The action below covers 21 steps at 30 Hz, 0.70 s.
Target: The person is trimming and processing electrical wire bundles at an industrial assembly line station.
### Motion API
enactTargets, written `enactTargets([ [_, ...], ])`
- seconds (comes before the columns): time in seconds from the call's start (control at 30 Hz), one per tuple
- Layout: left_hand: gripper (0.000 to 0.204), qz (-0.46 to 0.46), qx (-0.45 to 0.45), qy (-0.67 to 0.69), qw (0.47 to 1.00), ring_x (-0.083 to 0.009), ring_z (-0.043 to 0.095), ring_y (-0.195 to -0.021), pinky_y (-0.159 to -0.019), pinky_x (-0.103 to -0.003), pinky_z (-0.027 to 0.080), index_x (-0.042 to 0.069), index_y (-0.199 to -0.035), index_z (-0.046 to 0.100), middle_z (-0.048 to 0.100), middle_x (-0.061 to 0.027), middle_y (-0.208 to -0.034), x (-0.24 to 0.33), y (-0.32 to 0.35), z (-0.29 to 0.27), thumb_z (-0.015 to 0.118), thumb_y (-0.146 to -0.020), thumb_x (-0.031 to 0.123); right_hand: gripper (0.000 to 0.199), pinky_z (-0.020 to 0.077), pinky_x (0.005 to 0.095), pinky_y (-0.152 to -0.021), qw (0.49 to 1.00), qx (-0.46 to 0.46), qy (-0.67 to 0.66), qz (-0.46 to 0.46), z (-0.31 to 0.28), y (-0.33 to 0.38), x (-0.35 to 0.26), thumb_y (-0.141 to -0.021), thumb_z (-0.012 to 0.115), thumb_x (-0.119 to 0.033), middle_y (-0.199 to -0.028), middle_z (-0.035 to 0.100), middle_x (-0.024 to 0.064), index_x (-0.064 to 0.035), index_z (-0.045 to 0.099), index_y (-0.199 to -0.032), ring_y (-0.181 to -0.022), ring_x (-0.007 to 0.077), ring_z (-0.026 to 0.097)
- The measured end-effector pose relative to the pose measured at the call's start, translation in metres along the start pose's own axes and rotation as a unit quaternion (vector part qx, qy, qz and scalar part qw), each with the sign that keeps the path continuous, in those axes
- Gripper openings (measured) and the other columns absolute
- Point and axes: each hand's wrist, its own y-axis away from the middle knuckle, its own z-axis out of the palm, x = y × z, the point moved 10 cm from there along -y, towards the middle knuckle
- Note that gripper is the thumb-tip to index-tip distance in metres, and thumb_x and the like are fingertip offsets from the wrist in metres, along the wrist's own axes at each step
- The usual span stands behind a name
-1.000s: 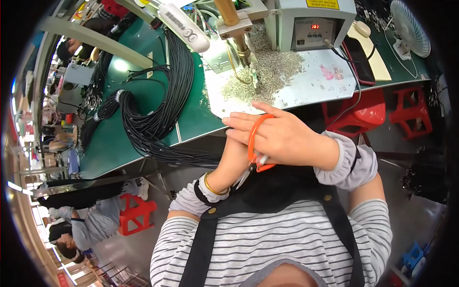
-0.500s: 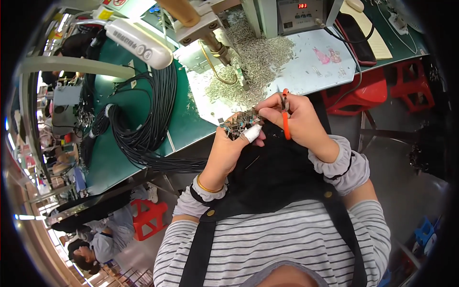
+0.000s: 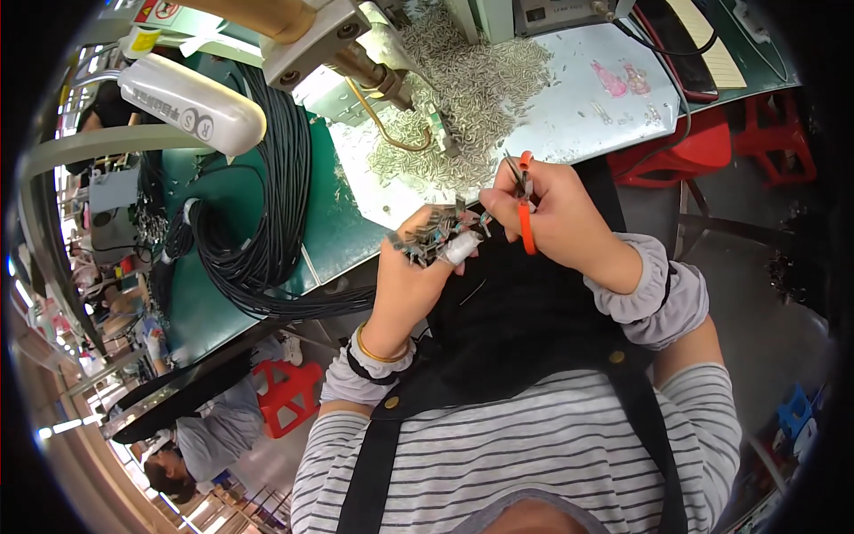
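My left hand (image 3: 411,276) is closed around a bunch of small metal-ended cable connectors (image 3: 434,233), some showing blue-green parts. White tape wraps its thumb, which presses along the bunch. Just right of it, my right hand (image 3: 569,218) is closed on a pair of small scissors with orange handles (image 3: 527,230). Their dark blades point up and away beside the fingers. A small connector end lies close to the right fingertips; whether they pinch it cannot be made out. Both hands are above my black apron (image 3: 498,329), by the near edge of the white work plate (image 3: 583,120).
Small silvery metal pieces (image 3: 485,84) heap on the plate around a press machine (image 3: 382,84). Coiled black cables (image 3: 289,169) lie on the green table (image 3: 334,240) at left, beneath a white lamp (image 3: 191,102). Red stools (image 3: 680,147) stand at right. Another person (image 3: 218,436) sits at lower left.
My right hand has drawn slightly right and apart from the bunch, and the scissors' blades now show upward. My left hand has shifted slightly left. The whole view has tilted a little.
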Motion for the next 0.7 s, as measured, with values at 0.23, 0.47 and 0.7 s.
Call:
enactTargets([
  [0.23,0.015,-0.052,0.04,0.018,0.998,-0.0071,0.048,-0.059,-0.052,-0.02,0.038,0.0,-0.09,0.053,0.054,-0.0018,-0.072,-0.009,-0.008,-0.001,0.059,-0.077,0.0,0.019,0.0427,0.0265,-0.052,0.902,0.15,0.173,-0.367,-0.011,0.033,-0.072,-0.066,0.065,-0.01,-0.073,0.056,0.0044,-0.0063,0.061,-0.084,-0.06,0.018,0.054],
  [0.47,0.019,0.065,0.007,-0.084,0.994,-0.0109,0.05,-0.072,-0.064,-0.024,0.042,0.0,-0.092,0.052,0.053,-0.0026,-0.077,0.0,-0.011,0.017,0.057,-0.074,-0.005,0.031,0.0441,0.0284,-0.06,0.839,0.028,0.316,-0.442,0.031,0.043,-0.092,-0.062,0.062,-0.015,-0.084,0.058,0.0071,-0.0091,0.063,-0.092,-0.071,0.0208,0.057],
  [0.7,0.031,0.165,-0.152,0.029,0.974,-0.0135,0.054,-0.086,-0.073,-0.024,0.044,0.0,-0.1,0.049,0.055,-0.0067,-0.092,0.051,0.024,0.057,0.062,-0.072,-0.003,0.051,0.0409,0.0422,-0.085,0.939,0.041,-0.118,-0.319,-0.022,0.047,-0.052,-0.08,0.061,-0.03,-0.107,0.054,0.0147,-0.0043,0.041,-0.119,-0.098,0.0274,0.053],
])
